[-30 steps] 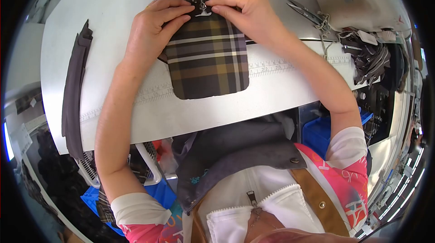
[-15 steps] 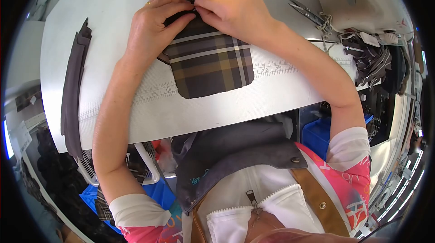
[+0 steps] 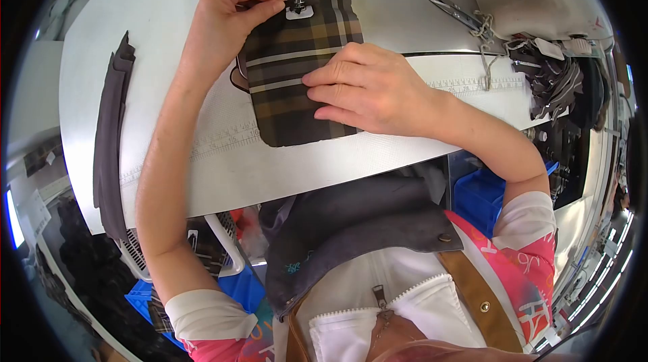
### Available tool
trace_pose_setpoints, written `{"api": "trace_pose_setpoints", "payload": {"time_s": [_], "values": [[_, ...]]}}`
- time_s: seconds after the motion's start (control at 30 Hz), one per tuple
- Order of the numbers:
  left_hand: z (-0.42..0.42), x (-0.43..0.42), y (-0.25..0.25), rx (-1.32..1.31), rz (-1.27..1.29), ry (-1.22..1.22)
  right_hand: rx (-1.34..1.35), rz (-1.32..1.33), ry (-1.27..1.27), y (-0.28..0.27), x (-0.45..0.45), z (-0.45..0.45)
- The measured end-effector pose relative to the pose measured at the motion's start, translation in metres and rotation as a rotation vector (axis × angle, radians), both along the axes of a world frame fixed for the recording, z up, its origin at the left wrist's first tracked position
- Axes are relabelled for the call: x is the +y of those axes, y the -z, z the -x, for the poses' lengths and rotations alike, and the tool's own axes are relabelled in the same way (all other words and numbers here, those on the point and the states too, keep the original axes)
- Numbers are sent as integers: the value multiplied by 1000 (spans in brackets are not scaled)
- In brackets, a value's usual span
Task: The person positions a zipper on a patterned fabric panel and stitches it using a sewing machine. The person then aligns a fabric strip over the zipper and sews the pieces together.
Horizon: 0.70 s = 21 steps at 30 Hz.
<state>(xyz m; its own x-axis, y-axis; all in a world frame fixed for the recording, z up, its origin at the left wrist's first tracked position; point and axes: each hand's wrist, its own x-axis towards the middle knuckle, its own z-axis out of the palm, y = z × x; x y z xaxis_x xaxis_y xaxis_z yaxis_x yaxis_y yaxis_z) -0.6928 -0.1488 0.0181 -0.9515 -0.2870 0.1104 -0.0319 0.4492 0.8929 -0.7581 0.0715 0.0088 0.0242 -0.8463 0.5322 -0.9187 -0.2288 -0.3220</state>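
A plaid fabric piece (image 3: 297,109), dark with tan and white stripes, lies on the sewing machine bed, its upper part under the presser foot (image 3: 295,4). My left hand (image 3: 233,14) is at the left of the foot, thumb and forefinger pinched together by the needle area; what is between the fingertips is too small to make out. My right hand (image 3: 378,89) rests on the lower right of the fabric with its fingers stretched out, holding nothing. A thin dark loop (image 3: 237,82) shows at the fabric's left edge.
Thread snips (image 3: 455,11) lie on the right, beside a tied cord (image 3: 487,35). Dark fabric strips (image 3: 111,136) hang over the table's left edge. A striped fabric bundle (image 3: 555,85) sits far right. A ruler tape (image 3: 223,143) crosses the table; a blue bin (image 3: 476,200) stands below.
My right hand has left the presser foot and come down onto the fabric's lower right. More of the fabric and the foot now shows. My left hand has shifted slightly left and up.
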Motion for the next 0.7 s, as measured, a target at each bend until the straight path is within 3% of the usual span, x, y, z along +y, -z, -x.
{"api": "trace_pose_setpoints", "payload": {"time_s": [0.07,0.17,0.43,0.6,0.7], "values": [[-2,6,1,38,45,-39,-90,-17,-40,-3,-2,5],[-3,10,10,112,70,-67,-71,-95,115,-13,-9,13],[-3,8,11,124,38,-59,228,50,-2,4,-19,3],[6,-17,9,147,47,147,14,84,149,-7,-51,-14],[-1,-10,-2,42,-50,96,-32,108,154,-14,-52,-13]]}}
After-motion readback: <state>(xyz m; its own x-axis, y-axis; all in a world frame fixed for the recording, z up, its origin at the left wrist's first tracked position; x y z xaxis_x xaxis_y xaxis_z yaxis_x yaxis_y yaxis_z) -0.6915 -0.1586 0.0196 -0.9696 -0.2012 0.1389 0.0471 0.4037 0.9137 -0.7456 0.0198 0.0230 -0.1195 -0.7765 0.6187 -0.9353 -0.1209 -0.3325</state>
